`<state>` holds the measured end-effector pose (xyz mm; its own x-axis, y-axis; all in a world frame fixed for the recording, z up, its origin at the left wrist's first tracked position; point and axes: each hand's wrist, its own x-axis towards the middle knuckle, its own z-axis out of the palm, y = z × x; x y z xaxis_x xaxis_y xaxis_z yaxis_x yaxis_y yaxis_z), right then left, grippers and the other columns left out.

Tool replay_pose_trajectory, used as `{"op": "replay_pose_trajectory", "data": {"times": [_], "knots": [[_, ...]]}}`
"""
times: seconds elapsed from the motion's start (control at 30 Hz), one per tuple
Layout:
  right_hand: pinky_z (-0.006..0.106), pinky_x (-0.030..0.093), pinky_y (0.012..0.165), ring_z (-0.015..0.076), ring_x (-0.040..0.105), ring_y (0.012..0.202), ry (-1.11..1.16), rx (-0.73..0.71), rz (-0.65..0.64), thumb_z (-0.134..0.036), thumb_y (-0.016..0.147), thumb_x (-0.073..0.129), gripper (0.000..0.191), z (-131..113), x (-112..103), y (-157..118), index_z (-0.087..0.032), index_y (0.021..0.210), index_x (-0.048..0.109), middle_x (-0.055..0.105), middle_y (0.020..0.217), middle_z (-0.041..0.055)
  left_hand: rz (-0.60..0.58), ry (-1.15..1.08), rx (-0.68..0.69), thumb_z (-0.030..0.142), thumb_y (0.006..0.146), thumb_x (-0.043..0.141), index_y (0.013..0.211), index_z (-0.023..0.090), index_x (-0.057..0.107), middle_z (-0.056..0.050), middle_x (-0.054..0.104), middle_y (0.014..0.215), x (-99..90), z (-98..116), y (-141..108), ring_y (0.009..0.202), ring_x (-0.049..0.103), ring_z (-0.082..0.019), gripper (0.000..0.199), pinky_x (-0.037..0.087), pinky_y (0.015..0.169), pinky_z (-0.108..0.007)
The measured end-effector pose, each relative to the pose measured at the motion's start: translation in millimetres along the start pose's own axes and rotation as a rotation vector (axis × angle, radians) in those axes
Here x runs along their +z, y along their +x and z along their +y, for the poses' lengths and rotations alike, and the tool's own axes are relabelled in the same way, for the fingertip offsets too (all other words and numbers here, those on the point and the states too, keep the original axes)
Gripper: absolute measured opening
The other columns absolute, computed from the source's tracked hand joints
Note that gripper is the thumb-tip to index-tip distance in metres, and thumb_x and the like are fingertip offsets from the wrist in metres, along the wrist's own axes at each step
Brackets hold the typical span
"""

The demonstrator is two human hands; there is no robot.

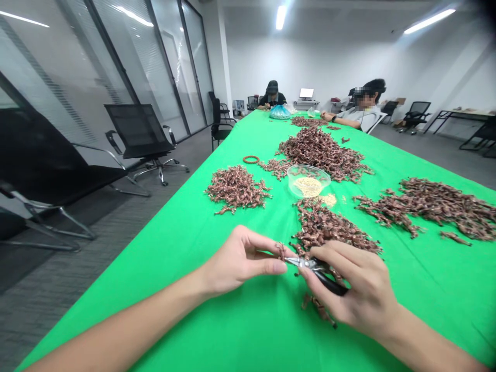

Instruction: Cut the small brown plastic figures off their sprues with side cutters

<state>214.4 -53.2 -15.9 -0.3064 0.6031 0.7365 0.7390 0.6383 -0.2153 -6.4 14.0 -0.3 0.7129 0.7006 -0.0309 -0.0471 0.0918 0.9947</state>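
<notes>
Here's the long green surface [186, 227], the broadest thing in play, and across it sit brown heaps: the big far heap [318, 152], the right heap [445, 201], the near heap [333, 227] and the left heap [236, 190]. Loose, knobbly stuff, likely to tangle and spill if scooped from the side! The clear bowl [327, 180] beyond the near heap looks thin and light, best lifted by opposite sides of its rim so the pale bits [308, 185] don't tip out.

Now the pliers [329, 284], slim metal at the nose, surely the stiffest and heaviest thing in hand; the right hand [364, 284] has its grip wrapped around the dark handles, just where they want holding. And the brown piece [280, 250]! It's at the left hand's [236, 263] fingertips, grip pinched shut on it, the pliers' nose right up against it. Tiny, light, perhaps brittle at its thin ends, so the thicker middle is the safer hold.

Any lettering? The far monitor [306, 93] glows white, nothing legible; no brand readable on bowl or pliers, either.
</notes>
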Motion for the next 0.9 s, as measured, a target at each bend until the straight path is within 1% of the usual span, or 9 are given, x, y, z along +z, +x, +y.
{"op": "replay_pose_trajectory", "data": {"times": [0.07, 0.17, 0.37, 0.47, 0.57, 0.63, 0.73, 0.83, 0.9], "knots": [[0.025, 0.042, 0.05, 0.0107, 0.055, 0.055, 0.088, 0.074, -0.041, -0.023, 0.082, 0.068, 0.013, -1, 1, 2, -0.014, 0.092, 0.066, 0.063, 0.069, 0.0023, -0.013, 0.044, 0.024, 0.019, 0.076, 0.079, 0.098, 0.012, 0.078, -0.01, 0.078, 0.1, -1.5, 0, 0, 0.094, 0.071, -0.022, 0.023, 0.055, 0.089, -0.029], [0.023, 0.039, 0.049, 0.0085, 0.053, 0.051, 0.168, 0.14, -0.067, -0.024, 0.084, 0.066, 0.01, -3, 2, 5, -0.015, 0.089, 0.067, 0.061, 0.064, -0.001, -0.017, 0.095, 0.053, 0.02, 0.077, 0.078, 0.099, 0.012, 0.078, -0.01, 0.078, 0.103, -3.1, -1, 1, 0.096, 0.071, -0.022, 0.024, 0.055, 0.091, -0.031], [0.022, 0.039, 0.049, 0.0077, 0.054, 0.048, 0.218, 0.296, -0.155, -0.031, 0.084, 0.065, 0.014, -7, 0, 9, -0.018, 0.08, 0.069, 0.062, 0.059, -0.0036, 0.0, 0.112, 0.039, 0.022, 0.076, 0.079, 0.101, 0.013, 0.077, -0.01, 0.077, 0.104, -3.1, -2, 0, 0.098, 0.072, -0.023, 0.026, 0.055, 0.092, -0.032], [0.023, 0.039, 0.049, 0.0088, 0.055, 0.049, 0.225, 0.366, -0.175, -0.034, 0.085, 0.066, 0.016, -5, 0, 8, -0.02, 0.078, 0.07, 0.064, 0.06, -0.0034, 0.036, 0.101, 0.011, 0.023, 0.076, 0.079, 0.099, 0.012, 0.078, -0.011, 0.078, 0.102, -1.1, -1, 1, 0.096, 0.072, -0.023, 0.026, 0.055, 0.091, -0.031], [0.023, 0.038, 0.048, 0.0091, 0.054, 0.049, 0.255, 0.415, -0.176, -0.035, 0.085, 0.065, 0.016, 0, 2, 7, -0.021, 0.077, 0.07, 0.063, 0.06, -0.0037, 0.11, 0.073, -0.002, 0.024, 0.073, 0.081, 0.094, 0.012, 0.078, -0.01, 0.078, 0.098, 0.4, -3, 3, 0.092, 0.072, -0.022, 0.024, 0.056, 0.087, -0.03], [0.024, 0.04, 0.049, 0.0101, 0.056, 0.051, 0.256, 0.417, -0.142, -0.034, 0.084, 0.066, 0.015, 3, 3, 5, -0.021, 0.079, 0.07, 0.064, 0.063, -0.0027, 0.155, 0.045, 0.009, 0.024, 0.071, 0.083, 0.09, 0.012, 0.078, -0.009, 0.078, 0.094, 0.3, -5, 5, 0.09, 0.072, -0.021, 0.023, 0.056, 0.084, -0.03], [0.024, 0.043, 0.051, 0.0113, 0.058, 0.054, 0.224, 0.369, -0.091, -0.031, 0.083, 0.067, 0.012, 5, 5, 3, -0.02, 0.083, 0.069, 0.066, 0.068, -0.0012, 0.197, 0.021, 0.029, 0.024, 0.068, 0.085, 0.086, 0.012, 0.077, -0.008, 0.078, 0.089, -0.6, -7, 6, 0.084, 0.071, -0.019, 0.023, 0.056, 0.08, -0.029], [0.024, 0.043, 0.052, 0.0107, 0.057, 0.055, 0.2, 0.302, -0.069, -0.027, 0.083, 0.067, 0.009, 4, 5, 3, -0.019, 0.084, 0.068, 0.065, 0.068, -0.0012, 0.2, 0.017, 0.032, 0.024, 0.068, 0.085, 0.085, 0.011, 0.075, -0.008, 0.077, 0.087, -0.2, -8, 6, 0.082, 0.071, -0.018, 0.024, 0.056, 0.077, -0.027], [0.023, 0.043, 0.052, 0.0103, 0.057, 0.056, 0.188, 0.262, -0.054, -0.026, 0.083, 0.067, 0.008, 3, 5, 3, -0.018, 0.085, 0.067, 0.064, 0.068, -0.0012, 0.186, -0.012, 0.004, 0.027, 0.069, 0.085, 0.086, 0.011, 0.071, -0.009, 0.076, 0.086, 1.4, -9, 5, 0.08, 0.072, -0.019, 0.027, 0.056, 0.069, -0.026]]}}
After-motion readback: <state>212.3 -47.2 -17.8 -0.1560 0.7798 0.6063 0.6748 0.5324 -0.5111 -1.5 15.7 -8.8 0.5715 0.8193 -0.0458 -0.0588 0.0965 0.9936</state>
